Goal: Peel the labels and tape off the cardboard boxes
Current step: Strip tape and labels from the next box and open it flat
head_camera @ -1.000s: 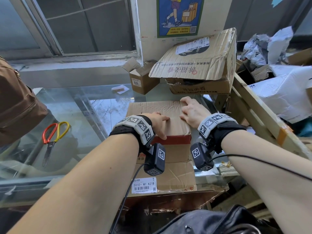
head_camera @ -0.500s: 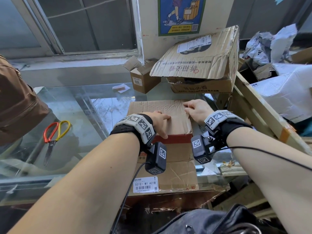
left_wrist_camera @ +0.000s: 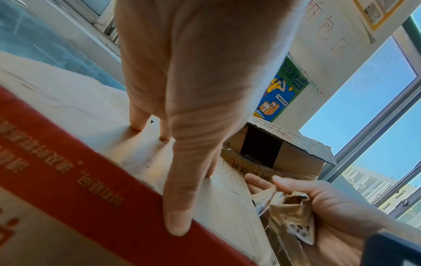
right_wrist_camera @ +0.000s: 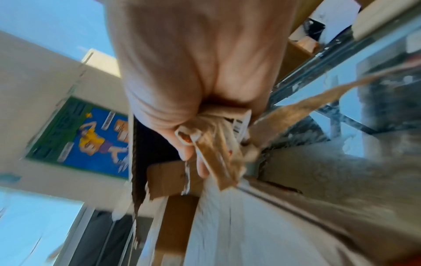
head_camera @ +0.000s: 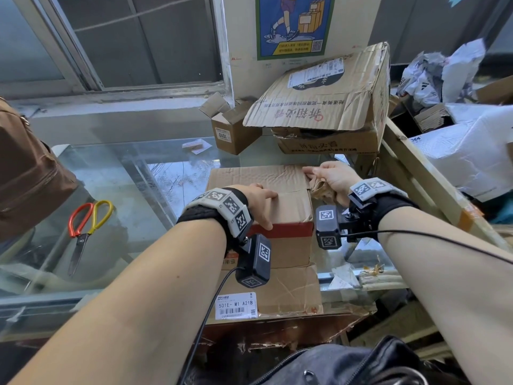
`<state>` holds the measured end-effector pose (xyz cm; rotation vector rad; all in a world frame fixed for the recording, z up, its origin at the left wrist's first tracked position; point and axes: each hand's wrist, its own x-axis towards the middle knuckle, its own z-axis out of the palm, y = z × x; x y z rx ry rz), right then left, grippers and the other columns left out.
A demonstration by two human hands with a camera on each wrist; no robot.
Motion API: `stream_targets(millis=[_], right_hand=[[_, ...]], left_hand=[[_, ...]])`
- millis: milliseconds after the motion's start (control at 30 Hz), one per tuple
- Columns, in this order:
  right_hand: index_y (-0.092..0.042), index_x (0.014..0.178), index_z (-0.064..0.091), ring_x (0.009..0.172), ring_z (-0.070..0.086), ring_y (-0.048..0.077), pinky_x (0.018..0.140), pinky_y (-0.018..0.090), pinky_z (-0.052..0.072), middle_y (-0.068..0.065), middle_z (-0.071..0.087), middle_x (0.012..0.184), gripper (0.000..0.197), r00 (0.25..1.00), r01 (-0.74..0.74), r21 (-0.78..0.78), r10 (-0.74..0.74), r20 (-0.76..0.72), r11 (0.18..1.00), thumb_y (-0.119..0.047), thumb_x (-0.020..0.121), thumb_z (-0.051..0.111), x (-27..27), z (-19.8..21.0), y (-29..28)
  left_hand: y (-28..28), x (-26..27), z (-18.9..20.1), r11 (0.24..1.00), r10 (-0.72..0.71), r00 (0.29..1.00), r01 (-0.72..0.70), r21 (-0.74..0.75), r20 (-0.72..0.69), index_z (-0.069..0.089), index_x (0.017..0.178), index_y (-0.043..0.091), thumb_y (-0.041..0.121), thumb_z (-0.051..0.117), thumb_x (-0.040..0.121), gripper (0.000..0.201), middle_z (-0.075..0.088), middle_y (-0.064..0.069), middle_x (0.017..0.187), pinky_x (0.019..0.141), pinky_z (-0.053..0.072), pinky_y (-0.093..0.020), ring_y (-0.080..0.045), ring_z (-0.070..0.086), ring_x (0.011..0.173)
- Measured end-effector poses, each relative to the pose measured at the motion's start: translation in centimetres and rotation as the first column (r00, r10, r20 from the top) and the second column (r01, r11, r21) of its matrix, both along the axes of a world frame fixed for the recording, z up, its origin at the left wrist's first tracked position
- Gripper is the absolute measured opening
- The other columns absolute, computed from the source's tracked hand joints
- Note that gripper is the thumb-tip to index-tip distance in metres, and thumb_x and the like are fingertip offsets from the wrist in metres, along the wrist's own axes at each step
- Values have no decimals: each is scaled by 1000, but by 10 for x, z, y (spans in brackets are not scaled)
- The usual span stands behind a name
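Glass counter [head_camera: 116, 173], flattened box [head_camera: 280, 207] at six o'clock.
Right hand [head_camera: 331, 177] had pulled off to three o'clock, its grip clutching crumpled tape [left_wrist_camera: 293, 210]; left hand [head_camera: 259, 200] pressed flat, fingers relaxed. That strip looked freed.

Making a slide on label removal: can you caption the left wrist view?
Left hand braces the red-striped cardboard box while the right hand grips a crumpled wad of peeled tape and labels.
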<state>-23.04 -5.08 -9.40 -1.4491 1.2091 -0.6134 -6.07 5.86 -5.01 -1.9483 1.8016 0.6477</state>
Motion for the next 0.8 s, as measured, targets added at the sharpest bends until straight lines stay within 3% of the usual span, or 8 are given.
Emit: stream_targets(millis=[100,167,200,267,400,500,633,800], right_hand=[[5,93,56,78,69,26,57,32,53,15,69,102,21,966,86,202,-131,221,976,-5,100,39,-8,-1,4],[13,129,44,51,62,15,45,23,49,9,69,73,36,939,106,316,-200,280,943,-9,102,37,-11,-2,10],[12,132,44,50,59,15,46,23,49,8,67,66,39,939,137,324,-227,259,936,-12,101,39,-10,-3,12],[8,123,57,61,61,22,55,27,53,11,68,72,42,941,169,322,-249,228,932,-25,96,53,-9,-4,13],[-6,83,67,81,68,35,85,54,53,24,71,92,59,967,245,191,-255,29,951,-52,51,86,-15,-15,6],[-12,70,57,88,68,41,88,57,51,25,70,91,32,972,232,124,-225,-66,965,-27,65,84,-20,-18,4],[-16,60,50,80,65,39,81,52,51,22,65,82,33,970,236,109,-228,-81,966,-17,70,80,-21,-21,3],[-20,69,47,77,55,25,95,46,49,11,57,85,26,959,251,99,-234,-158,963,-10,86,65,-16,-41,1]], left_hand=[[0,0,-1,1000,3,1000,-3,3,0,12,154,31,45,69,84,92,5,-4,161,114,28,-51,-29,23,145],[0,0,0,1000,6,1000,-6,3,-2,12,154,31,45,69,84,92,5,-4,161,114,28,-52,-29,23,145],[0,-1,0,1000,8,1000,-8,4,-2,11,154,31,45,69,84,92,4,-4,161,113,28,-52,-29,23,145],[1,-1,0,1000,10,1000,-10,-1,-1,11,154,31,45,69,84,91,4,-4,161,113,28,-52,-29,23,145],[3,-1,-1,1000,14,1000,-14,-16,-11,12,154,31,44,69,84,91,6,-4,161,113,28,-52,-31,23,144],[3,0,-1,1000,21,1000,-22,-20,-20,13,154,31,44,71,83,92,6,-4,161,113,28,-52,-31,24,144],[4,-1,-2,999,26,999,-27,-28,-28,14,154,31,43,71,83,92,6,-4,161,114,28,-51,-31,24,144],[5,-1,-2,998,33,998,-36,-49,-50,14,153,31,43,71,83,91,6,-4,161,114,28,-50,-31,23,144]])
